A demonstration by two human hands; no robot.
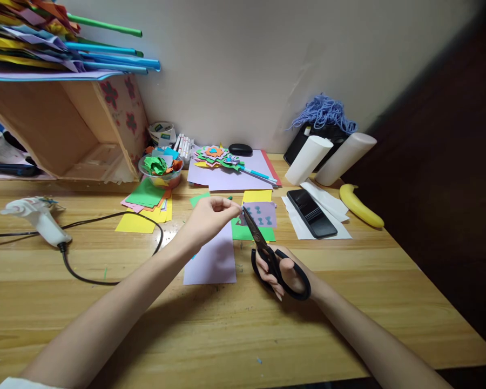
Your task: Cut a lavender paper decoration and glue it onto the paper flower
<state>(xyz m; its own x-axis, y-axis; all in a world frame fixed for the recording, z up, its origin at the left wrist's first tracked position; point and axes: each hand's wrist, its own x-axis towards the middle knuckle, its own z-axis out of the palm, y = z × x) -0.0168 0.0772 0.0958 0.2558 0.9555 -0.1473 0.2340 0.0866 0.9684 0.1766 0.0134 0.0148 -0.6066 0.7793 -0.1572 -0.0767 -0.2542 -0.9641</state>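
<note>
My right hand (281, 273) grips black scissors (267, 251) through the handle loops, with the blades pointing up and left toward my other hand. My left hand (208, 219) pinches a small green paper scrap (229, 198) just above the blade tips. Under both hands lie a lilac paper sheet (214, 262), a green sheet (247, 232) and a small lilac piece (261, 214) with blue cut-out shapes stuck on it. A yellow sheet (257, 195) lies behind them.
A white glue gun (38, 216) with a black cable (105, 259) lies at left. Coloured paper stack (146, 208), scrap bowl (161, 170), paper flower craft (216, 155), phone (311, 213), banana (360, 206), two white rolls (328, 154) and a wooden shelf (65, 129) ring the desk.
</note>
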